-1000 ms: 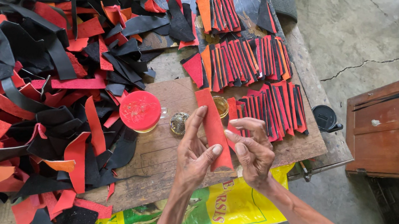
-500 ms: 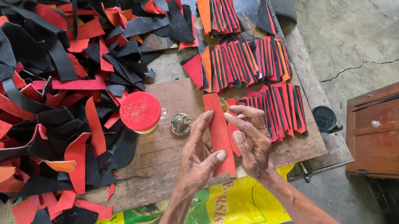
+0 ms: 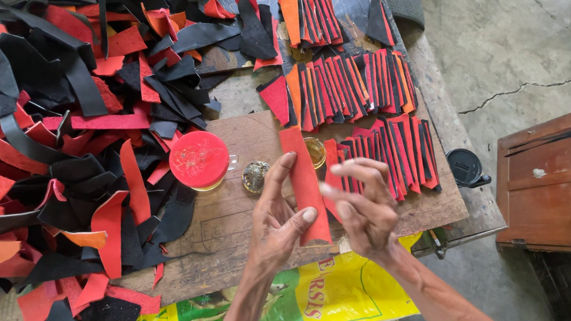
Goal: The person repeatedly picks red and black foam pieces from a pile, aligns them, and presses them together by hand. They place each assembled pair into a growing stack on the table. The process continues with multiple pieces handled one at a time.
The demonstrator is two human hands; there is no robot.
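A: The red strip (image 3: 304, 184) — where is it sitting?

B: Upright above the counter (image 3: 235, 229), the left hand (image 3: 276, 223) pinching it by thumb and finger so its face is showing; the right hand (image 3: 361, 206) is hovering beside it, fingers loosely spread, holding nothing.

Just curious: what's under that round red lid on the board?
The red lid caps a clear container; only a yellowish sliver shows beneath its rim. The lid hides the contents. It stands on the wooden board.
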